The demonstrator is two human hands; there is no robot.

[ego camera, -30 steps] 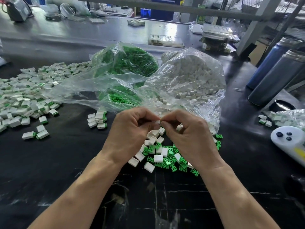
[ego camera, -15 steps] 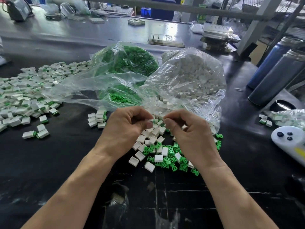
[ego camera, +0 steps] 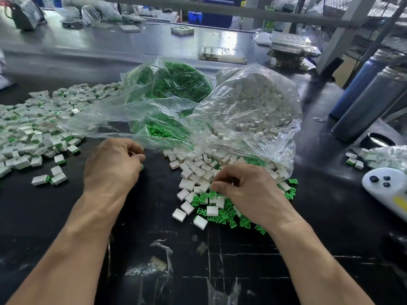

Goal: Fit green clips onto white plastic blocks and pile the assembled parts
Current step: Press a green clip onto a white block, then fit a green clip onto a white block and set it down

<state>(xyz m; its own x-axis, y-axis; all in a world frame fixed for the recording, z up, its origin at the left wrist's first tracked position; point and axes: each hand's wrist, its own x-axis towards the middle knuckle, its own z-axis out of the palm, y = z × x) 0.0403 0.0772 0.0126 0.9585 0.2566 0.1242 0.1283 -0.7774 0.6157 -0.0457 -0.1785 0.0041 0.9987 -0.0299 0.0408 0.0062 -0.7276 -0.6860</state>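
My left hand (ego camera: 112,164) hovers at the left over the dark table, fingers curled round a small assembled block; only a bit of white and green shows at its fingertips. My right hand (ego camera: 244,188) is down on the loose pile of white blocks (ego camera: 193,172) and green clips (ego camera: 222,213), thumb and curled fingertips among the white blocks. Whether it holds one is hidden. A big heap of assembled parts (ego camera: 33,128) lies at the far left. Two assembled parts (ego camera: 49,178) lie apart from it.
A clear bag of green clips (ego camera: 174,82) and a clear bag of white blocks (ego camera: 255,102) lie open behind the hands. Two dark bottles (ego camera: 372,102) and a white controller (ego camera: 389,190) are at the right. The table's near part is bare black mat.
My hands were joined over the loose pile and have parted. The left hand moved left with the part. The right hand dropped onto the white blocks.
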